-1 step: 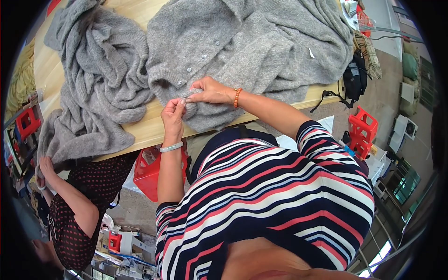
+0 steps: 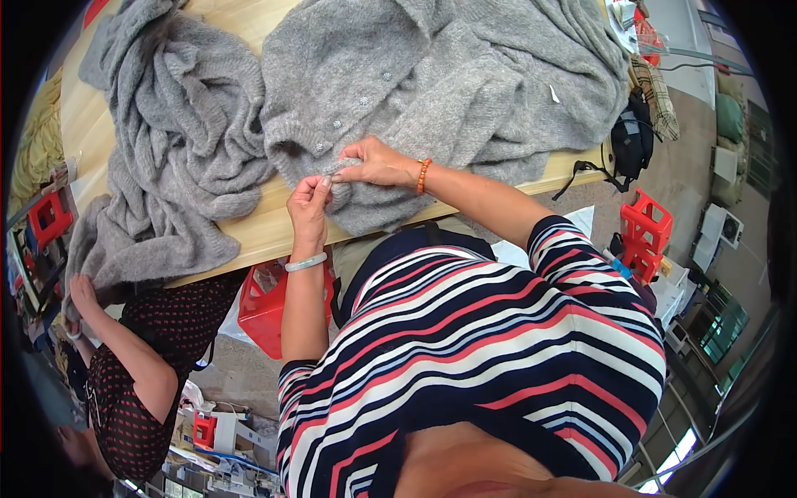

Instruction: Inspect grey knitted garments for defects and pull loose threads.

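Note:
A fuzzy grey knitted cardigan (image 2: 465,108) lies spread on the table, with several sparkly round buttons (image 2: 364,101) along its front band. At the near end of that band my two hands meet, fingertips touching. My right hand (image 2: 375,163), with an orange bead bracelet at the wrist, pinches the cardigan's edge. Thumb and forefinger of my left hand (image 2: 309,214) are pressed together against the right fingertips; whatever is between them is too small to make out. A pale bangle (image 2: 305,262) circles my left wrist.
More grey knitwear (image 2: 183,133) is heaped at the left of the wooden table (image 2: 249,245). A co-worker's hand (image 2: 85,297) touches its near corner. A red stool (image 2: 267,311) stands under the table edge; a black bag (image 2: 633,137) hangs at the right.

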{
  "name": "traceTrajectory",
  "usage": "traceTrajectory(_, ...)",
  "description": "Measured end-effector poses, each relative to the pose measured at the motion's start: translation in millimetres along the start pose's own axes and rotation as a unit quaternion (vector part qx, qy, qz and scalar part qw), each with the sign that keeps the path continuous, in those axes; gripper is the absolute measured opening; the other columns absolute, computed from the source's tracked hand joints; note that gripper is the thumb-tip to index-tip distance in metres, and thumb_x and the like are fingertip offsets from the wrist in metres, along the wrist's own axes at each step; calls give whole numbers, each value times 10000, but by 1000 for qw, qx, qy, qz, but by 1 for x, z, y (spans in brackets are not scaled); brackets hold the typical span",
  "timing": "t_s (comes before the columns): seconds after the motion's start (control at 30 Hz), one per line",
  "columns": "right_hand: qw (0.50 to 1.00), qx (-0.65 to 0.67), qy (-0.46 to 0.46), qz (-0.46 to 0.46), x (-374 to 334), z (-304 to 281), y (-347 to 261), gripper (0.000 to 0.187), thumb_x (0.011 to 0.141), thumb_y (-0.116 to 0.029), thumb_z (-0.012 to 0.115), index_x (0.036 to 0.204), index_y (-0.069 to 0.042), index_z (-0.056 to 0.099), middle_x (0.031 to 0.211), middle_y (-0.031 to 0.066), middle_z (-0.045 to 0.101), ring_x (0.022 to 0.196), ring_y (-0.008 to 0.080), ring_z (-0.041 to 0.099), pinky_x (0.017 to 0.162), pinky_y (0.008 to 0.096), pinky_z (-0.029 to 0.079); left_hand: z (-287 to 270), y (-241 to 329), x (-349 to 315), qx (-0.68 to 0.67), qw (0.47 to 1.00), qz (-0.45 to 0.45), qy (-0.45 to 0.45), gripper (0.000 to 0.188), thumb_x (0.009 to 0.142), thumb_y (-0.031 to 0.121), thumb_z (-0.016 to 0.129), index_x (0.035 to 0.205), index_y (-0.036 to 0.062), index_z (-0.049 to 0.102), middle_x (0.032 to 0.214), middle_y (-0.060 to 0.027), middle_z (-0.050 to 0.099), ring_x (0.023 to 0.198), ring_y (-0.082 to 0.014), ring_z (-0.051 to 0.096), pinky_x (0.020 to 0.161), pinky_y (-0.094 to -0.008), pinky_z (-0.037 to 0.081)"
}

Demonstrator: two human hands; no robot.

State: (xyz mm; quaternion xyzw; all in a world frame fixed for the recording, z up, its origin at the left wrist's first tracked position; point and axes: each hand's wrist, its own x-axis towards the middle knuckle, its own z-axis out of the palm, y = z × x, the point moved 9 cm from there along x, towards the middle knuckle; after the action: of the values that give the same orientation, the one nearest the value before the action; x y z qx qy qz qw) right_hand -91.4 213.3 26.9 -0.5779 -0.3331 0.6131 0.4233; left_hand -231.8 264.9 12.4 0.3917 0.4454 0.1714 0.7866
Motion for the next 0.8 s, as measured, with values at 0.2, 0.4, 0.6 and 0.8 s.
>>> traceTrajectory(0.2, 995, -60, 82, 8, -14, 1, -4, 287, 801, -260, 716, 866, 13, 656, 685, 84, 635, 666, 153, 563, 635, 328, 458, -8, -10, 0, 27, 999, 31, 17, 72, 890, 89, 683, 911, 33, 643, 761, 20, 612, 629, -47, 515, 587, -179, 397)
traceTrajectory(0.4, 962, -254, 88, -53, -23, -5, -26, 265, 820, -165, 633, 1023, 4, 611, 1007, 186, 563, 848, 318, 608, 751, 401, 494, -4, -4, 24, 56, 996, -38, 55, 270, 839, 101, 740, 1036, 3, 583, 814, -35, 651, 666, -90, 600, 587, -209, 480)
traceTrajectory(0.6, 925, -349, 128, -75, -43, 9, -60, 191, 788, -116, 639, 966, -52, 612, 1114, 157, 488, 926, 366, 607, 785, 461, 505, -12, -6, 63, 71, 990, -50, 114, 314, 820, 144, 763, 1022, 19, 557, 846, -76, 666, 676, -152, 662, 506, -234, 505)
traceTrajectory(0.8, 860, -460, 199, -98, -63, 3, -83, 99, 807, -100, 615, 886, -56, 575, 1152, 153, 443, 942, 346, 602, 747, 452, 521, -4, 1, 63, 112, 989, 13, 100, 168, 827, 127, 741, 827, 24, 609, 723, -52, 639, 615, -111, 624, 500, -217, 491)
